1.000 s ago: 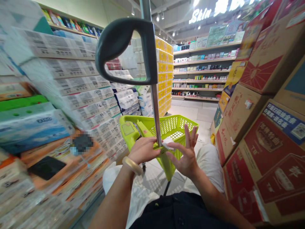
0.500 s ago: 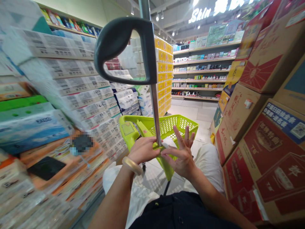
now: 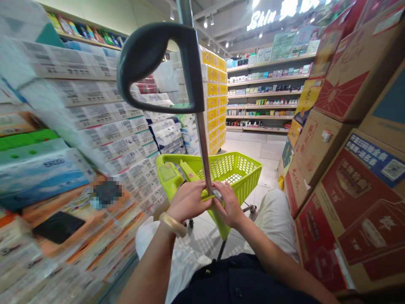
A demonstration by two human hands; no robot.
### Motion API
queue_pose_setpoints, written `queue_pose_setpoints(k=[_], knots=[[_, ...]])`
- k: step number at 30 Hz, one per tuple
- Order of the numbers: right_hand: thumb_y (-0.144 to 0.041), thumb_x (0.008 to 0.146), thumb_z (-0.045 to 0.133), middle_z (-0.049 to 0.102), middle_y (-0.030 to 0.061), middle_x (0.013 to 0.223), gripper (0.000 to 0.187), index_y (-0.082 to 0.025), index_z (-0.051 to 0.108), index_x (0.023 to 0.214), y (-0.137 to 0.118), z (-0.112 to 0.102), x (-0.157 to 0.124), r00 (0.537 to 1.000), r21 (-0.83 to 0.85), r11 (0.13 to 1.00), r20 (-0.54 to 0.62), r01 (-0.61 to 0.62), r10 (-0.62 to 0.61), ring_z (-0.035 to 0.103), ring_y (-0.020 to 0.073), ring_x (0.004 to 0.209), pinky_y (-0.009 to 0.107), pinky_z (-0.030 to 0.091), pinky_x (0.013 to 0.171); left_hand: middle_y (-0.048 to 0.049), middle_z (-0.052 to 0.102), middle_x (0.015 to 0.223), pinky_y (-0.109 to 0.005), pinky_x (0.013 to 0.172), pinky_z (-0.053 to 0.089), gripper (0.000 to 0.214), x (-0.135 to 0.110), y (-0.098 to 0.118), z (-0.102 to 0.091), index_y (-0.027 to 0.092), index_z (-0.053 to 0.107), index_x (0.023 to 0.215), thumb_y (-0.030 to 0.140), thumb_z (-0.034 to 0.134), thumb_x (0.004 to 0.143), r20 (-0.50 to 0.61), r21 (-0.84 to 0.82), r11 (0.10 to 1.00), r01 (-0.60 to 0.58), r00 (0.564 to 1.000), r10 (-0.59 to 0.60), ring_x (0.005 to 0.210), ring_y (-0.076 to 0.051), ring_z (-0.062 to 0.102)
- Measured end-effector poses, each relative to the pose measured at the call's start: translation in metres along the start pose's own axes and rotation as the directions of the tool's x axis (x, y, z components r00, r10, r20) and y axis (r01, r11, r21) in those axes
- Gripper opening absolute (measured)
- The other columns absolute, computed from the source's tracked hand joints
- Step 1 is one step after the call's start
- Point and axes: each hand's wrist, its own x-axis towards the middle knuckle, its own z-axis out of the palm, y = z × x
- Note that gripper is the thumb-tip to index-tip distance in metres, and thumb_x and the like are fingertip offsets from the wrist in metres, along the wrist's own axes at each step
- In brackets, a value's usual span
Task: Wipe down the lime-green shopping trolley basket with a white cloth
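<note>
A yellow-green shopping cart [image 3: 249, 179] stands in front of my knees. From its near end rises a shiny metal pole [image 3: 202, 143] with a dark grey loop handle [image 3: 198, 71] high up. My left hand [image 3: 188, 200], a gold-coloured bangle at its wrist, is closed on the cart's near rim beside the foot of the pole. On the pole's other side, my right hand [image 3: 228, 204] is closed on a white tissue [image 3: 217, 194], pressed close to the pole's foot. Its fingers hide most of the tissue.
Stacked paper packs [image 3: 104, 114] rise on the left, with a black phone [image 3: 58, 227] lying on lower packs. Red and brown cartons [image 3: 351, 190] are piled close on my right. Farther ahead are yellow packs [image 3: 217, 97] and product shelves [image 3: 265, 93].
My right hand's spread fingers have closed over the white tissue and come down nearer the pole. My left hand stays at the rim. The view has shifted slightly.
</note>
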Motion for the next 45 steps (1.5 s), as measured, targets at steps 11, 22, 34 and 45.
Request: queue_pose_setpoints(k=[11,22,34,45], knots=[[-0.021,0.095,0.041,0.065,0.0068,0.127,0.036,-0.025,0.056,0.128,0.013,-0.001,-0.007,0.999,0.020,1.000,-0.036,0.024,-0.024,0.053,0.0214,0.128,0.049,0.032,0.117,-0.0035,0.074,0.102,-0.030,0.084,0.050,0.026,-0.003,0.002,0.002,0.025,0.070,0.102,0.041,0.061,0.084,-0.050,0.028,0.997,0.073,0.996,-0.071,0.096,-0.022,0.068],[-0.025,0.098,0.038,0.070,0.0051,0.103,0.026,-0.023,0.063,0.104,0.019,0.000,0.005,0.998,0.057,0.996,-0.025,-0.064,0.065,0.062,0.0199,0.103,0.045,0.036,0.111,-0.0025,0.074,0.097,-0.028,0.078,0.049,0.025,-0.005,0.003,0.000,0.024,0.068,0.099,0.043,0.059,0.085,-0.015,0.058,0.992,0.110,0.994,-0.109,0.091,-0.021,0.069],[-0.032,0.100,0.035,0.069,0.0059,0.089,0.034,-0.022,0.067,0.093,0.016,-0.001,0.015,0.996,0.073,0.994,-0.032,-0.077,0.079,0.061,0.0203,0.087,0.035,0.048,0.084,-0.0027,0.074,0.094,-0.028,0.078,0.048,0.024,-0.008,0.001,-0.002,0.023,0.068,0.096,0.042,0.060,0.084,-0.005,0.063,0.992,0.109,0.994,-0.109,0.090,-0.021,0.069],[-0.032,0.100,0.036,0.070,0.0058,0.094,0.033,-0.023,0.067,0.098,0.016,-0.001,0.012,0.996,0.048,0.995,-0.007,-0.089,0.089,0.063,0.0202,0.092,0.037,0.049,0.090,-0.0030,0.075,0.094,-0.028,0.076,0.049,0.023,-0.010,-0.005,-0.005,0.022,0.068,0.091,0.042,0.061,0.083,0.007,0.052,0.991,0.120,0.993,-0.121,0.088,-0.021,0.069]])
